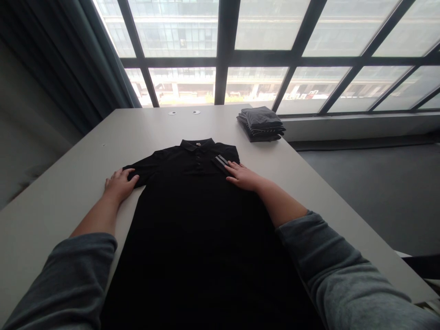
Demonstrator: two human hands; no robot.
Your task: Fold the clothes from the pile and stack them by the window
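Note:
A black polo shirt (199,229) lies front side up on the white table (82,183), its buttoned collar at the far end. Its left-hand sleeve is spread out sideways, while the right-hand sleeve is folded in over the chest, showing grey stripes at its cuff. My left hand (120,182) rests on the end of the spread sleeve, fingers apart. On the folded sleeve, beside the stripes, my right hand (240,175) lies flat with its fingers stretched out. The shirt's lower hem runs out of view at the bottom.
A stack of folded dark clothes (261,123) sits at the table's far right edge. Two round cable-hole covers (196,112) are set near the far edge. Beyond stand large windows (261,27), with a dark curtain (79,55) at the left.

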